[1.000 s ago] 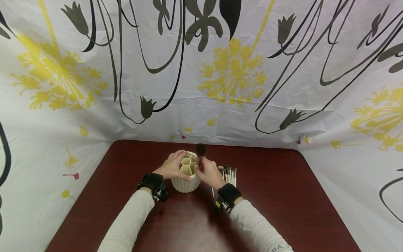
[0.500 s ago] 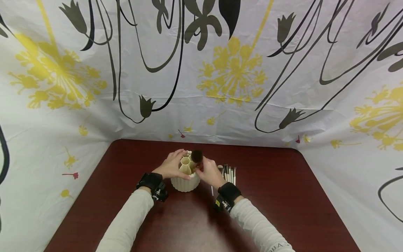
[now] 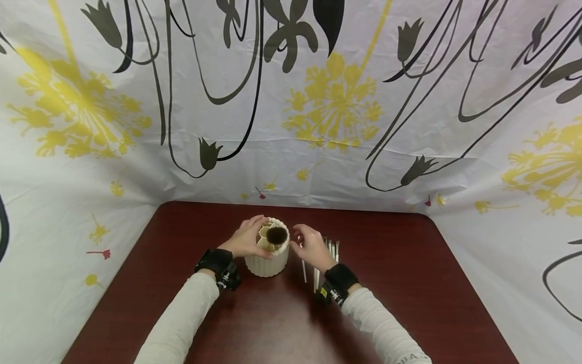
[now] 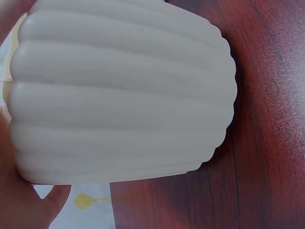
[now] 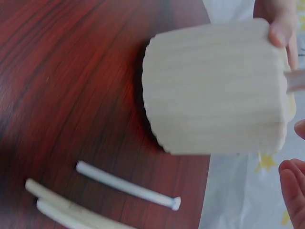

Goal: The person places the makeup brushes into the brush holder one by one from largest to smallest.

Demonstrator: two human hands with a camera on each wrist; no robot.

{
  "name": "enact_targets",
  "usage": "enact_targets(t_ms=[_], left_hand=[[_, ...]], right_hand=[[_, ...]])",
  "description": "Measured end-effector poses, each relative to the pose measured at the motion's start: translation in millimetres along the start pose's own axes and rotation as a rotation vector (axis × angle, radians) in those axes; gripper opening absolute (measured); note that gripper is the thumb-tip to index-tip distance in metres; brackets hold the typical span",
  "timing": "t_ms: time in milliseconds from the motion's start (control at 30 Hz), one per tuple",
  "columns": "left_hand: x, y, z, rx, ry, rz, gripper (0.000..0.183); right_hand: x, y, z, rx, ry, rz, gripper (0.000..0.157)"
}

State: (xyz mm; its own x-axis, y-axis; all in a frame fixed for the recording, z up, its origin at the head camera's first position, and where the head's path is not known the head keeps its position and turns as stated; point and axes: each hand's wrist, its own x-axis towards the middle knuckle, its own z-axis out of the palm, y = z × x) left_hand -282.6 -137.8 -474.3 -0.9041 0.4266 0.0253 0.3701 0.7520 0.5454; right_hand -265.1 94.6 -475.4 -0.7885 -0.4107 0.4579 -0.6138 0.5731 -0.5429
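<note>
A cream, ribbed brush holder [image 3: 265, 265] with inner dividers stands upright on the table; its fluted wall [image 4: 124, 95] fills most of the left wrist view. My left hand [image 3: 245, 240] grips it at the rim, thumb on the near side and fingers on the far side. One makeup brush [image 3: 276, 235] stands in the holder, its dark round bristles up above the rim. Just right of the holder is my right hand [image 3: 313, 248], fingers loosely bent and holding nothing. In the right wrist view its fingertips [image 5: 291, 183] are apart from the holder.
Several slim brushes [image 3: 334, 247] with pale handles lie on the dark red table [image 3: 273, 323], partly behind my right hand. One short pale stick [image 5: 128, 186] lies nearest the holder. A patterned cloth [image 3: 318, 172] hangs behind the table.
The makeup brush has gone down into the holder and tipped toward its middle. My right hand has let go of it and moved slightly right. The left hand keeps its grip.
</note>
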Motion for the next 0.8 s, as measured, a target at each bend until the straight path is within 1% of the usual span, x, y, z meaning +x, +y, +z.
enact_targets(t_ms=[100, 167, 367, 467, 567, 667, 800], left_hand=[[-0.2, 0.4, -0.9, 0.004, -0.003, -0.004, 0.109], [-0.6, 1.6, -1.8, 0.006, -0.009, -0.008, 0.11], [-5.4, 7.3, -6.0, -0.006, -0.037, -0.023, 0.116], [-8.9, 9.2, -10.8, -0.003, -0.051, -0.014, 0.119], [-11.5, 6.8, -14.9, -0.011, -0.064, -0.018, 0.121], [-13.2, 4.8, -17.7, -0.029, -0.075, -0.034, 0.121], [-15.1, 5.0, -19.9, -0.036, -0.068, -0.062, 0.122]], right_hand=[[-3, 8, -4.2, -0.025, 0.009, 0.009, 0.03], [-6, 14, -7.6, -0.038, 0.017, 0.033, 0.026], [-17, 32, -15.8, -0.114, -0.012, 0.163, 0.018], [-24, 40, -17.4, -0.098, -0.04, 0.213, 0.019], [-31, 49, -16.5, -0.089, -0.06, 0.239, 0.02], [-37, 58, -13.1, -0.104, -0.077, 0.255, 0.017], [-44, 65, -5.8, -0.125, -0.105, 0.278, 0.011]])
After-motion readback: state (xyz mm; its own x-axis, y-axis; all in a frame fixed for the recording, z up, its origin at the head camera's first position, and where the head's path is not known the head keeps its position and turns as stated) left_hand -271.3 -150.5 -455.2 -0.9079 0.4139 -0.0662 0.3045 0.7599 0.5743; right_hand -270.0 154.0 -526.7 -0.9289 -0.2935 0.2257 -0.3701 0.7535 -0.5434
